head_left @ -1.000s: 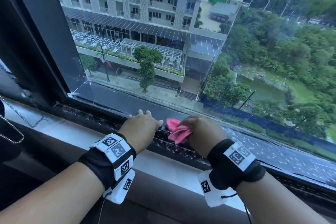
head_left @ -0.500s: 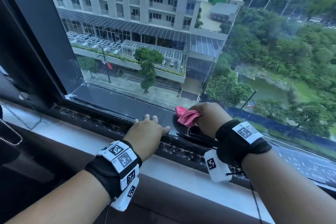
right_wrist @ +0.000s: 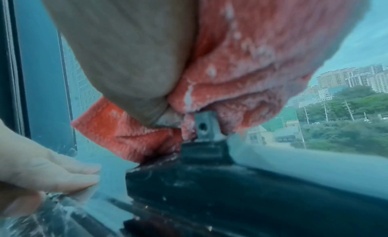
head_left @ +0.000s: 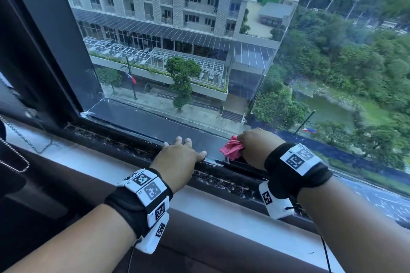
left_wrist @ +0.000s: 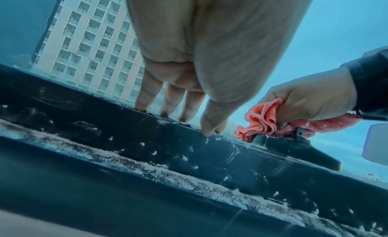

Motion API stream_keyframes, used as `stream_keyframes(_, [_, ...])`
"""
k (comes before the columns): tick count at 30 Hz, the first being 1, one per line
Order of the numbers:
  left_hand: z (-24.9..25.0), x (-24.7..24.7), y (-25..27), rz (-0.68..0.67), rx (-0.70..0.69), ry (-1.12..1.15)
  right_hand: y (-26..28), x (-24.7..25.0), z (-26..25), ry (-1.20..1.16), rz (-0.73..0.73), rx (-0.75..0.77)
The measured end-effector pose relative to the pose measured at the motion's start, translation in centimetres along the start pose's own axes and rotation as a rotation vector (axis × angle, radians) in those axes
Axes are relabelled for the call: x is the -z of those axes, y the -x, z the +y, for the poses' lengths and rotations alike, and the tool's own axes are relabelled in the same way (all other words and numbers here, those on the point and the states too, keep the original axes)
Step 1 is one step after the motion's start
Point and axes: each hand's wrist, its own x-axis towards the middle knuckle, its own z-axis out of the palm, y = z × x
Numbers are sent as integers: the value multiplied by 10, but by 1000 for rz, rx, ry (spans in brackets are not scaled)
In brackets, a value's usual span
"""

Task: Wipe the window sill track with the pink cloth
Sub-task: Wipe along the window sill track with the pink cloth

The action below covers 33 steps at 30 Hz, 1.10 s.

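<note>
My right hand (head_left: 255, 146) grips a bunched pink cloth (head_left: 231, 150) and presses it down on a dark latch block (left_wrist: 293, 141) of the window frame. In the right wrist view the pink cloth (right_wrist: 241, 74) wraps over the block's small lug (right_wrist: 204, 126). Dust flecks cling to the cloth. My left hand (head_left: 179, 157) lies just left of it, its straight fingers (left_wrist: 168, 101) resting on top of the dark frame rail (left_wrist: 105, 117). The sill track (head_left: 115, 142) runs dark and speckled with white grit along the bottom of the glass.
The window glass (head_left: 221, 51) stands directly behind both hands, with a dark upright frame (head_left: 44, 51) at the left. A pale sill ledge (head_left: 221, 213) lies in front of the track. A bead chain (head_left: 13, 150) hangs at the far left.
My right hand has carried the cloth up from the track and to the right onto the latch block. The left hand has stayed on the rail. The view has shifted slightly.
</note>
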Motion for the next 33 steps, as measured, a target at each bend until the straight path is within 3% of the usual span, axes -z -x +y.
stream_keyframes(4, [6, 0, 2, 20, 7, 4, 5, 0, -11, -85, 20, 149])
stream_keyframes(11, [41, 2, 5, -25, -85, 46, 9, -10, 2, -161, 3, 10])
stream_keyframes(19, [44, 17, 7, -135, -92, 138, 11, -1, 21, -181, -28, -181])
stream_keyframes(21, [46, 19, 6, -153, -93, 128, 12, 2, 26, -173, -13, -181])
stream_keyframes(25, [46, 23, 3, -136, -121, 141, 16, -4, 21, -251, 65, 4])
stream_keyframes(33, [35, 23, 5, -151, -113, 164, 43, -18, 50, -346, 25, -117])
